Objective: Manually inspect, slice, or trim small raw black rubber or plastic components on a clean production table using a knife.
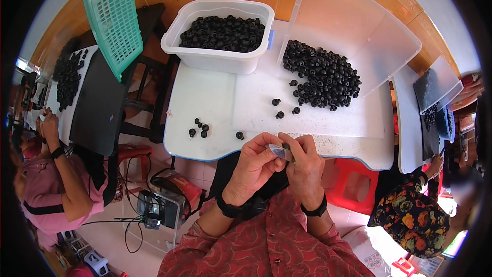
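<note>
Nearer than the white tub, left hand and right hand meet, pinching a blade. Maybe partly done: black bits inside, another heap to its right.

One flat, silvery, blade-like piece is held aslant between the left hand and right hand, bright face exposed. A small dark item beside it is mostly covered; form indeterminable

We've got a white surface, black parts at two o'clock, mint-green basket at ten, red stool at four, swirly red shirt at six.
</note>
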`<state>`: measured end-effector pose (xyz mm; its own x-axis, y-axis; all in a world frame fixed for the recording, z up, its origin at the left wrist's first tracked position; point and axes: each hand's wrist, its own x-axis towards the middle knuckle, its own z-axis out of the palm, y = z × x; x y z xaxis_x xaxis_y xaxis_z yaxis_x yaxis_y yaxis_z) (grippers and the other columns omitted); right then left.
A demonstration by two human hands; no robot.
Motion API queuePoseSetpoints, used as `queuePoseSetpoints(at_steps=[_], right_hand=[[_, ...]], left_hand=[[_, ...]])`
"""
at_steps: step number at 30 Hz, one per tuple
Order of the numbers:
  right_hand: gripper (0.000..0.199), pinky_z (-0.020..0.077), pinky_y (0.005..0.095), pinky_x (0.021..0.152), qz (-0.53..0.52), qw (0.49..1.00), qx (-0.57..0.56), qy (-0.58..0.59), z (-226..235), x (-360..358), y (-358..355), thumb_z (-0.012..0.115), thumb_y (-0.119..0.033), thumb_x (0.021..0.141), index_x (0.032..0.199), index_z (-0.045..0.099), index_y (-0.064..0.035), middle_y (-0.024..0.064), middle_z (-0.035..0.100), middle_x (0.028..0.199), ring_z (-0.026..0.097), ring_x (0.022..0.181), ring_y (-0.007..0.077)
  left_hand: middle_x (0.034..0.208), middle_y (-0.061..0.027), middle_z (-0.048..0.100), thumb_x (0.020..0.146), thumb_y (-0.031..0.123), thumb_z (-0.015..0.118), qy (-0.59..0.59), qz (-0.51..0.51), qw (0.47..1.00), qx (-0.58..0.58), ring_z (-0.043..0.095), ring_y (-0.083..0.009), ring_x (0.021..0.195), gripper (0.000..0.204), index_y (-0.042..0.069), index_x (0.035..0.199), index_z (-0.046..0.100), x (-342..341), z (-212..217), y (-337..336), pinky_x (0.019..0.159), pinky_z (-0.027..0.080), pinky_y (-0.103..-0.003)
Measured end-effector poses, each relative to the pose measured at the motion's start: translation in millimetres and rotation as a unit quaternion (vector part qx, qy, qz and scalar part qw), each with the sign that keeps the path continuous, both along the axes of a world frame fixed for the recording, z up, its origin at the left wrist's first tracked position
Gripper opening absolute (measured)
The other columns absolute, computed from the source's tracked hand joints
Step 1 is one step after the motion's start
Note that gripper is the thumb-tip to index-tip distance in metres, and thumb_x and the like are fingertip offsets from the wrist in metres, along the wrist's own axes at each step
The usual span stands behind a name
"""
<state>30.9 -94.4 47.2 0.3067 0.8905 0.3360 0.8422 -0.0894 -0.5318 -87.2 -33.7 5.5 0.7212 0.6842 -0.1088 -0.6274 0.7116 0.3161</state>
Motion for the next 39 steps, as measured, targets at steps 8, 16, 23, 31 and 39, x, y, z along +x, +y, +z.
queuePoseSetpoints(at_steps=[8,16,23,31,39], right_hand=[[0.038,0.0494,0.0353,0.053,0.000,1.000,-0.005,0.000,0.8,0.1,1.3,0.065,0.003,0.072,0.107,0.067,-0.0124,0.0080,0.054,0.084,0.063,0.064,0.0249],[0.027,0.0493,0.0319,0.062,-0.022,0.983,0.002,0.182,-16.2,13.6,2.0,0.059,0.002,0.085,0.108,0.065,-0.0089,0.0123,0.056,0.082,0.061,0.068,0.0258],[0.019,0.0446,0.0228,0.063,0.003,0.875,0.002,0.483,0.5,3.5,-1.9,0.060,-0.004,0.092,0.110,0.062,0.0025,0.0032,0.061,0.086,0.055,0.070,0.0078],[0.019,0.0431,0.0203,0.060,-0.028,0.883,0.092,0.460,-40.9,-4.3,-3.3,0.070,-0.002,0.085,0.102,0.065,0.0020,0.0019,0.060,0.083,0.052,0.067,0.0067],[0.013,0.0444,0.0221,0.061,-0.066,0.913,0.104,0.388,-40.8,-9.6,-7.1,0.073,-0.003,0.082,0.091,0.064,0.0020,0.0040,0.060,0.079,0.054,0.067,0.0077]], left_hand=[[0.083,-0.0079,0.063,0.092,0.005,0.061,-0.023,-0.015,1.000,-0.010,0.060,-0.0143,0.069,0.011,0.002,0.101,0.058,-1.1,-0.8,0.8,0.059,0.046,-0.026],[0.084,-0.0080,0.064,0.093,0.007,0.060,0.001,-0.030,1.000,-0.010,0.057,-0.0117,0.067,0.007,0.001,0.096,0.060,-0.3,6.6,3.7,0.057,0.043,-0.024],[0.081,-0.0054,0.063,0.092,0.007,0.061,0.073,0.029,0.997,-0.018,0.058,-0.0108,0.068,0.007,0.002,0.096,0.061,4.3,-5.7,0.9,0.059,0.047,-0.023],[0.081,-0.0053,0.064,0.091,0.009,0.064,0.155,0.067,0.985,-0.015,0.059,-0.0117,0.066,0.008,0.002,0.094,0.060,8.5,-9.7,-5.7,0.058,0.048,-0.024],[0.079,-0.0055,0.064,0.091,0.010,0.065,0.197,0.061,0.978,-0.030,0.059,-0.0119,0.065,0.009,0.002,0.092,0.061,8.7,-13.0,-8.0,0.056,0.048,-0.023]])
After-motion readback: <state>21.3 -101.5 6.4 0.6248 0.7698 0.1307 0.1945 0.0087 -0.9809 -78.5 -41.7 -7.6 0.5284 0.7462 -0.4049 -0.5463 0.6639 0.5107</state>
